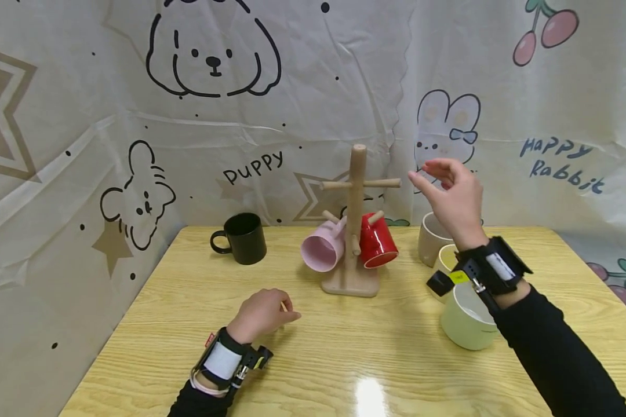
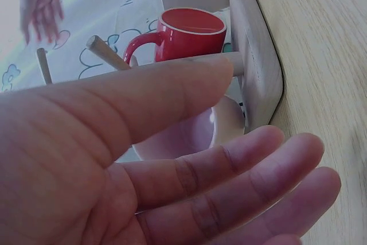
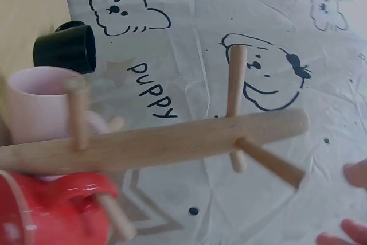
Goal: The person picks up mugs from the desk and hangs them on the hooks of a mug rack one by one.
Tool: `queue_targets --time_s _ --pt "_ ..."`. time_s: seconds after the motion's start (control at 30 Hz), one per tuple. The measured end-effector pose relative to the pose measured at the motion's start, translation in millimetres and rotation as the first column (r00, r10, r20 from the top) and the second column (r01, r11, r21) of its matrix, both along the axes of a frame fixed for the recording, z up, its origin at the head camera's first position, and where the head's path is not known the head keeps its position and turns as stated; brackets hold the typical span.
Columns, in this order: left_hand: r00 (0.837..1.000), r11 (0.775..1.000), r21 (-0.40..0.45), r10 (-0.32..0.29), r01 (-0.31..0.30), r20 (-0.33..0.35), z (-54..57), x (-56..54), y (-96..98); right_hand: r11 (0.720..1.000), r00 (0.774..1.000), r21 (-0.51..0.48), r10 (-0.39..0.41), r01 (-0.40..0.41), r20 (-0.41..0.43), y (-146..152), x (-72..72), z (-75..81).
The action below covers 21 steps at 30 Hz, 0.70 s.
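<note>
Printed cloth [image 1: 313, 104] with cartoon animals hangs behind and to the left of a pale wood-grain worktop [image 1: 302, 370]. Toward its far side, about the middle, stands a wooden mug rack [image 1: 355, 223], with a pink mug [image 1: 322, 248] on its lower left and a red mug [image 1: 379, 243] on its lower right, both tilted mouth-down. A black mug [image 1: 247, 240] stands upright at far left; on the right, a beige cup [image 1: 432, 237], a yellow cup [image 1: 445, 259] and a light green cup [image 1: 464, 324] line up from far to near.

The right hand [image 1: 454, 197] is raised just beside the rack's upper right peg, its grip parted and holding nothing. The left hand [image 1: 261, 313] hovers at near left, its grip loosely spread, also bare.

The rack looks stiff and fairly light, best held by its post. The glossy mugs would likely be hard, slippery and breakable; handles seem the safest hold.

From the right wrist, the red handle shows looped over a peg, and the upper pegs carry no mug; the head view largely hides that handle. Only the head view shows the green cup.
</note>
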<state>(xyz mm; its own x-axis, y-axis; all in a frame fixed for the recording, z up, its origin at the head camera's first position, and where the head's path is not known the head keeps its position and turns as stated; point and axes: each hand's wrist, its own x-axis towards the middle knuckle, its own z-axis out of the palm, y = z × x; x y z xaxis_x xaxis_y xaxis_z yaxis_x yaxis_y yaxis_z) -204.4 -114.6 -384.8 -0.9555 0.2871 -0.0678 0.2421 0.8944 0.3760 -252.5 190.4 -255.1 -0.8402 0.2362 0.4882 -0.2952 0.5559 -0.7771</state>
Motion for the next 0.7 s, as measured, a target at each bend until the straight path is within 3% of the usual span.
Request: queue_targets --time_s 0.13,0.23,0.43,0.7 --pt "1.000 1.000 -0.005 0.007 -0.007 0.016 -1.4 -0.4 1.3 1.000 0.990 -0.002 0.014 -0.014 0.138 19 22.1 -21.6" --pt "1.000 1.000 -0.012 0.007 -0.007 0.025 -1.9 -1.0 2.2 0.998 0.979 -0.032 0.063 -0.058 0.194 30 38.6 -35.0" --pt "1.000 1.000 -0.018 0.003 -0.002 0.030 -2.5 -1.5 3.1 0.973 0.963 -0.138 0.207 -0.184 0.173 53 59.4 -55.4" --pt "1.000 1.000 -0.027 0.009 -0.008 0.024 -5.1 -1.8 2.8 0.979 0.958 -0.078 0.200 -0.188 0.204 51 72.2 -79.2"
